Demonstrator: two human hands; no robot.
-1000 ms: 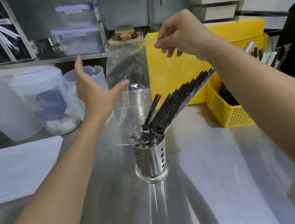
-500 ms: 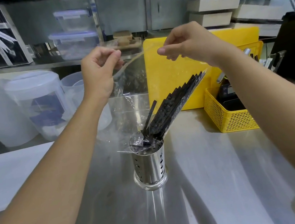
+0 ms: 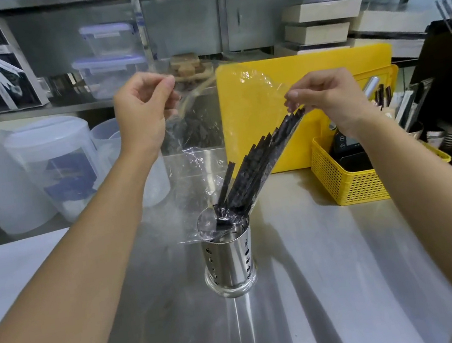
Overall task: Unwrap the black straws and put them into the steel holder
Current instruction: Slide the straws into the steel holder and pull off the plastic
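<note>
Steel bench (image 3: 322, 288), kitchen prep area, shelving behind.

Left hand (image 3: 142, 110): thumb and forefinger pinch one top edge of the clear wrapper (image 3: 213, 132), other fingers curled. Right hand (image 3: 321, 96): pinches the opposite edge, right at the straw tips. The film is spread open between them.

Black straws (image 3: 259, 166): lower ends sit in the steel holder (image 3: 229, 264), below and between the hands. The bundle leans up toward the right hand. The wrapper's bottom is bunched in the holder mouth with them. Film glare: can't tell if the straw ends are through the film or trapped inside it.

Risks as I read it:
- If the film is caught under the straws, pulling up drags them back out, or lifts the holder with them.
- The holder is narrow and the load leans right. A sideways tug could tip it toward the right hand and spill straws across the bench.
- Thin film may tear and leave a scrap in the holder.
- The right pinch is so close to the tips that it may grab a straw along with the film.

Surroundings: yellow cutting board (image 3: 320, 65) stands just behind the right hand, and a yellow basket (image 3: 345, 183) sits below and outboard of it, so there's little room for a rightward pull. Plastic jugs (image 3: 51, 155) are outboard of the left hand, well apart. Only the film lies between hands and holder.
</note>
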